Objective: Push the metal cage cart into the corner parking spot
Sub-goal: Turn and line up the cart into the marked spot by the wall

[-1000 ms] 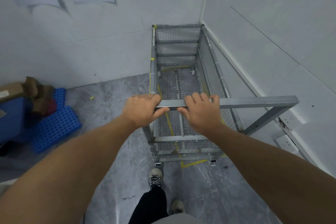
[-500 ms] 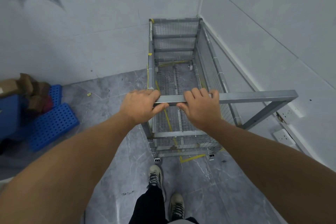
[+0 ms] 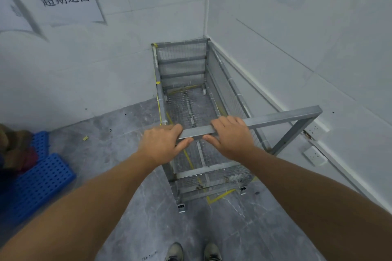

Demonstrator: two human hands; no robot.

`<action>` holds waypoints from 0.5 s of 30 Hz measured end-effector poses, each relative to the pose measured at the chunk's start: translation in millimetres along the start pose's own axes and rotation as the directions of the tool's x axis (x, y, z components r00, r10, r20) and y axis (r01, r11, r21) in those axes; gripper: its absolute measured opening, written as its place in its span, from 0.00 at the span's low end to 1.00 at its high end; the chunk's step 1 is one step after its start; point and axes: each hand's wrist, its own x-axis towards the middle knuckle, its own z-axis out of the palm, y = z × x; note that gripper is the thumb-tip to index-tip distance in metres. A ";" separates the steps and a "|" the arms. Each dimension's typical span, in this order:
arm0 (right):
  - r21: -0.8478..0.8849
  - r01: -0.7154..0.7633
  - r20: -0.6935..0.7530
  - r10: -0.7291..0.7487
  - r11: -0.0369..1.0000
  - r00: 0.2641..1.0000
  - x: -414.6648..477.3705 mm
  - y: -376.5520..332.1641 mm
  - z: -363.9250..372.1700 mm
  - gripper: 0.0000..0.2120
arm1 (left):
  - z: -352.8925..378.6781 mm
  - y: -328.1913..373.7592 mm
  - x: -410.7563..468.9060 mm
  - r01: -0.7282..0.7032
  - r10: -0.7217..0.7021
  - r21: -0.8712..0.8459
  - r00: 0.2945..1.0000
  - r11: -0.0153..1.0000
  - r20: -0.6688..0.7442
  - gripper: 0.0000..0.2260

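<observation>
We've got our left hand and right hand both wrapped over the cage cart's top rail, side by side for straight steering. Its far end sits tucked in the corner, over the yellow floor tape, so it looks all but parked
</observation>
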 end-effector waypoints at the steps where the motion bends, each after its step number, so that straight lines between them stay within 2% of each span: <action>1: 0.011 -0.007 0.004 0.007 1.000 1.000 0.1 0.1 -0.8 0.27 | -0.7 -0.4 0.3 -0.009 0.009 -0.006 1.000 1.000 0.016 0.23; 4: 0.024 -0.027 0.024 0.026 0.999 0.999 0.7 -1.9 -4.1 0.27 | -3.1 -3.6 0.3 -0.058 0.060 -0.042 0.997 0.997 0.050 0.23; 7: -0.006 -0.062 0.064 0.062 0.998 0.996 -0.3 -2.0 -7.7 0.28 | -6.8 -11.6 -0.4 -0.125 0.140 -0.154 0.986 0.980 0.089 0.24; 12: 0.009 -0.258 0.183 0.252 0.966 0.950 -9.5 -4.5 -12.9 0.33 | -12.8 -26.2 2.3 -0.210 0.266 -0.376 0.958 0.902 0.104 0.21; 15: 0.011 -0.373 0.145 0.368 0.928 0.918 -13.7 -7.6 -14.5 0.34 | -12.3 -29.6 2.5 -0.236 0.293 -0.456 0.954 0.858 0.058 0.19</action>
